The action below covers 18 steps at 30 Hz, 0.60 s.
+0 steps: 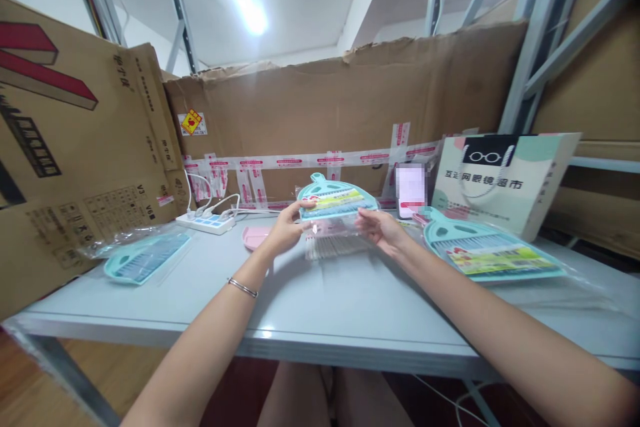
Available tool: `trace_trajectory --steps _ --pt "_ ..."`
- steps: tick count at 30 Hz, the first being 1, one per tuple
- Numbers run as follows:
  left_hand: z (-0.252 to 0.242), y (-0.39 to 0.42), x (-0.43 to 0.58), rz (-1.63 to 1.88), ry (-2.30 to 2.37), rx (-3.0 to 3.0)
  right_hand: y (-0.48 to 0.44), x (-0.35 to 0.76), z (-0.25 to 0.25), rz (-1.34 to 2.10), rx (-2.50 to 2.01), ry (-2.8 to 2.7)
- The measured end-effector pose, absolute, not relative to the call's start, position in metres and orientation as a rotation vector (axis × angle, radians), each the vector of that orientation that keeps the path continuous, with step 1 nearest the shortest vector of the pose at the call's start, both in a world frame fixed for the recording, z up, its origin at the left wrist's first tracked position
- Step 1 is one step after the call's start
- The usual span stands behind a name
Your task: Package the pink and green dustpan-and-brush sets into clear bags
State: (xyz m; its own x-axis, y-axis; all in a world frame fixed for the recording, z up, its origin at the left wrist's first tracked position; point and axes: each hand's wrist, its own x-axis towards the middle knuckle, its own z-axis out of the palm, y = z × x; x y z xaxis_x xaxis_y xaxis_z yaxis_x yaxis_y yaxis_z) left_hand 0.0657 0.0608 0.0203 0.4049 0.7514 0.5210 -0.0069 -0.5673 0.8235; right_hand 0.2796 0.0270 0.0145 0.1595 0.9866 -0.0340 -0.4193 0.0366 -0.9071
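Observation:
Between my two hands is a turquoise dustpan and brush set (pixel 335 199) in a clear plastic bag, raised above the table with its handle pointing away. My left hand (pixel 290 227) grips its left edge, thumb on top. The fingers of my right hand (pixel 381 228) pinch its lower right side. Behind and below it, a pink dustpan (pixel 257 237) and a brush with pale bristles (pixel 327 247) lie on the table, partly hidden. Another bagged turquoise set (pixel 493 250) rests at the right, and a third turquoise set (pixel 147 259) lies in plastic at the left.
On the grey table (pixel 350 320) stand a white power strip (pixel 206 221) with cables, a phone (pixel 411 190) and a paper gift bag (pixel 505 180). Cardboard (pixel 300 107) walls the back; a large carton (pixel 90 147) flanks the left. Metal shelf posts (pixel 520 60) rise on the right.

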Motion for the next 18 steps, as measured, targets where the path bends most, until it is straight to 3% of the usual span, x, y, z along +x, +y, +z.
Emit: trace_trajectory --steps 8,13,18 --pt "0.015 0.061 0.076 1.427 0.717 1.859 0.028 0.281 0.012 1.125 -1.011 -0.856" --pt "0.022 0.057 0.076 1.576 0.874 1.800 0.023 0.280 0.015 1.110 -0.778 -1.060" --pt "0.030 0.052 0.073 1.576 0.803 1.772 0.024 0.280 0.012 0.852 -0.799 -1.256"
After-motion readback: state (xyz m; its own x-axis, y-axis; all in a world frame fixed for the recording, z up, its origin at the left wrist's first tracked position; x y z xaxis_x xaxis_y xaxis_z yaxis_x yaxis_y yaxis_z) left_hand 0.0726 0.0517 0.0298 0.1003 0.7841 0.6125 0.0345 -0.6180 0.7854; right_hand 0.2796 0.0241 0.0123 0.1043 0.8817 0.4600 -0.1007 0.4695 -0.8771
